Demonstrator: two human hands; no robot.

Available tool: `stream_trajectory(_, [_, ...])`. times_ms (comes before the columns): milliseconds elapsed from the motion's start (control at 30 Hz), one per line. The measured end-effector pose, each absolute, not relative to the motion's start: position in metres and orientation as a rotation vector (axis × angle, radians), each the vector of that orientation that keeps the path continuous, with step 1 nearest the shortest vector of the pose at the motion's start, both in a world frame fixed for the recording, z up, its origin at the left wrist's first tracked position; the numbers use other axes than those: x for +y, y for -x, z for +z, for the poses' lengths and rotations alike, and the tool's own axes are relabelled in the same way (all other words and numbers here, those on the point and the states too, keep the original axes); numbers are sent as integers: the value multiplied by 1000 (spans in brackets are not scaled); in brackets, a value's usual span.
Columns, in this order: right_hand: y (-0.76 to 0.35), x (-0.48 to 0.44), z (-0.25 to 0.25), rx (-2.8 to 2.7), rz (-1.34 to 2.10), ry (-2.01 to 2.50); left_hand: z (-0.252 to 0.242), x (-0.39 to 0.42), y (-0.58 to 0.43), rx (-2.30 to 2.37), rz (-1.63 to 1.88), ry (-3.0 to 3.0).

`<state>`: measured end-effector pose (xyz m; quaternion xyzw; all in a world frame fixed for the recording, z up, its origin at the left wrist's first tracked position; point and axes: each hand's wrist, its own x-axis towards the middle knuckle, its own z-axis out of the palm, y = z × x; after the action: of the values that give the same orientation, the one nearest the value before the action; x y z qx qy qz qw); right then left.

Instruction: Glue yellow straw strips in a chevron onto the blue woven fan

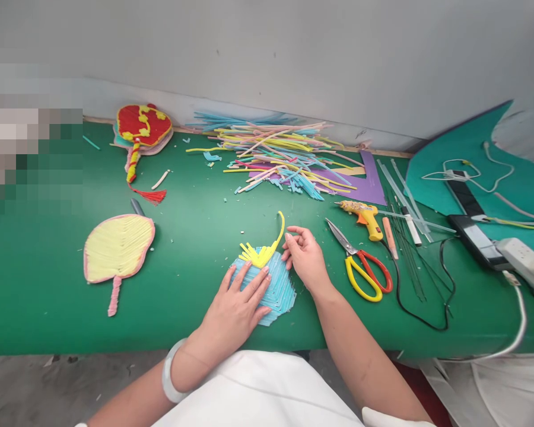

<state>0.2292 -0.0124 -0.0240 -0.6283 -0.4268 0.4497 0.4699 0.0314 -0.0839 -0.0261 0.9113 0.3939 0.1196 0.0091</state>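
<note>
My left hand (240, 305) lies flat with fingers spread on a light blue fan-shaped piece (281, 290) made of glued strips, on the green table (187, 237). A yellow strip ornament (267, 249) sits on the blue piece's top, with one long yellow strip curving up. My right hand (305, 255) rests at the piece's right edge, fingertips curled beside the end of the yellow ornament; I cannot tell whether they pinch it.
A yellow fan (115, 249) with pink rim lies at left, a red and yellow fan (140, 127) with tassel behind it. A heap of coloured strips (285, 157) is at the back. Glue gun (362, 214), scissors (362, 267), cables, phones (469, 222) and power strip (523, 258) lie right.
</note>
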Motion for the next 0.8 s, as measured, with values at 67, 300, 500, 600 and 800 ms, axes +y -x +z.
stream_trajectory(67, [-230, -12, -24, -1039, 1075, 1546, -26, -84, -31, 1229, 371, -2852])
stream_trajectory(300, [-233, -15, -21, -1068, 948, 1639, -26, -84, -31, 1231, 379, -2861])
stream_trajectory(500, [-231, -15, -19, -1358, 844, 1838, -25, -84, -31, 1234, 383, -2865])
stream_trajectory(600, [-229, -13, -18, -1494, 742, 1941, -25, -84, -32, 1239, 386, -2870])
stream_trajectory(800, [-227, -10, -16, -1509, 731, 2018, -25, -82, -33, 1241, 386, -2873])
